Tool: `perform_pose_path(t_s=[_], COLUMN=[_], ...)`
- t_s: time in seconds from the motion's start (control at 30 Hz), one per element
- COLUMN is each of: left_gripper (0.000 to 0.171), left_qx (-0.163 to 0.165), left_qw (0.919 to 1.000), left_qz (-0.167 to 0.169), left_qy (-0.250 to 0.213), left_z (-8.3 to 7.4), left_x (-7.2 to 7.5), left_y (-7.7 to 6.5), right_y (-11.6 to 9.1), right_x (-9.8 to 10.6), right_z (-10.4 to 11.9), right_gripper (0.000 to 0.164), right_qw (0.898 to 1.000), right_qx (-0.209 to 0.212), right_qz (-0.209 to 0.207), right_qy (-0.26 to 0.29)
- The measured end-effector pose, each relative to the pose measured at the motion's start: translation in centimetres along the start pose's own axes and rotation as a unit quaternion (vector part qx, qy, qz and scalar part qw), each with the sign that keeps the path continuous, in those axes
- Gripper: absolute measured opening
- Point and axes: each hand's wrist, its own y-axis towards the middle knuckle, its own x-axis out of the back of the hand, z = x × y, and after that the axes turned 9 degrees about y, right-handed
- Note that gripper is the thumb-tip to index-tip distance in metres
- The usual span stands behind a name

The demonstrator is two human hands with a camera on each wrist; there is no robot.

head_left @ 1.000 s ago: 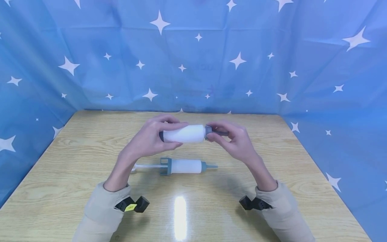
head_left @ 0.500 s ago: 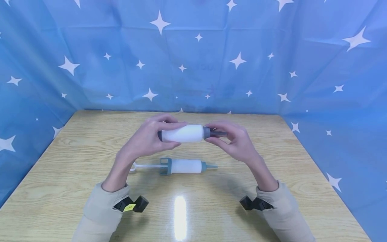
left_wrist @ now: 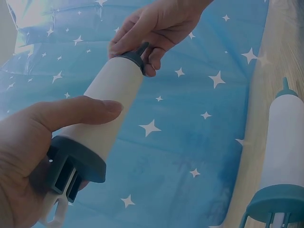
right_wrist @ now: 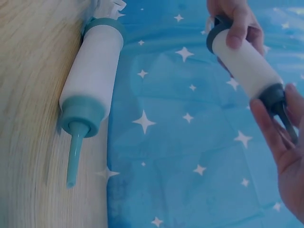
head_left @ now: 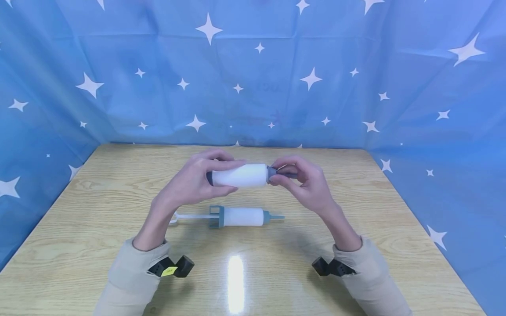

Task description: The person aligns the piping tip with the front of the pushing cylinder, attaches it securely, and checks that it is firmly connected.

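Observation:
A large white-barrelled syringe (head_left: 247,174) with dark teal end pieces is held level above the table in the head view. My left hand (head_left: 199,177) grips its barrel near the flanged end, thumb along the side in the left wrist view. Between the fingertips of my right hand (head_left: 306,182) is the dark nozzle cap (right_wrist: 273,97) at the syringe's other end. Part of the white plunger handle (left_wrist: 57,211) shows below the left hand. A second, similar syringe (head_left: 243,217) lies on the table nearer to me, its plunger drawn out to the left.
The wood-grain table (head_left: 118,272) carries a bright light reflection at its front middle. Behind it and at the sides hangs a blue curtain (head_left: 245,105) with white stars. Each sleeve has a black wrist camera (head_left: 183,266) on it.
My right fingers spread back from the nozzle cap half a second ago and now pinch it again. The syringe and my left hand have barely shifted; the second syringe lies unmoved.

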Motion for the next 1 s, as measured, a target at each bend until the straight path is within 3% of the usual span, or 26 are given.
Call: perform_pose_path(t_s=[0.27, 0.4, 0.53, 0.6, 0.67, 0.77, 0.93, 1.0], left_gripper=[0.051, 0.05, 0.05, 0.05, 0.05, 0.05, 0.05, 0.05], left_qx=[0.003, -0.003, -0.011, -0.01, -0.006, 0.0, 0.007, 0.009], left_qw=[1.0, 1.0, 0.9999, 0.9999, 0.9999, 0.9999, 0.9999, 0.9999], left_qz=[0.001, 0.003, 0.008, 0.011, 0.014, 0.017, 0.011, 0.007], left_qy=[0.006, 0.0, -0.003, -0.001, 0.0, 0.002, 0.005, 0.007], left_z=[0.18, 0.21, 0.1, 0.0, -0.09, -0.15, -0.13, -0.11], left_x=[0.12, 0.2, 0.24, 0.24, 0.24, 0.24, 0.27, 0.3], left_y=[-0.04, -0.06, -0.03, -0.01, -0.01, 0.0, -0.03, -0.08], right_y=[0.1, -0.01, -0.2, -0.22, -0.17, -0.03, 0.09, 0.07], right_x=[0.41, 0.57, 0.69, 0.67, 0.58, 0.36, 0.47, 0.62], right_z=[0.21, 0.19, 0.05, -0.01, -0.04, -0.01, 0.17, 0.26], right_gripper=[0.048, 0.044, 0.022, 0.029, 0.042, 0.05, 0.034, 0.036], right_qw=[0.999, 0.998, 0.997, 0.997, 0.997, 0.998, 0.999, 0.999], right_qx=[-0.016, -0.017, -0.013, -0.009, -0.004, 0.012, 0.018, 0.01], right_qz=[0.038, 0.036, 0.037, 0.032, 0.021, 0.004, 0.025, 0.039], right_qy=[-0.026, -0.055, -0.069, -0.077, -0.075, -0.065, -0.02, -0.015])
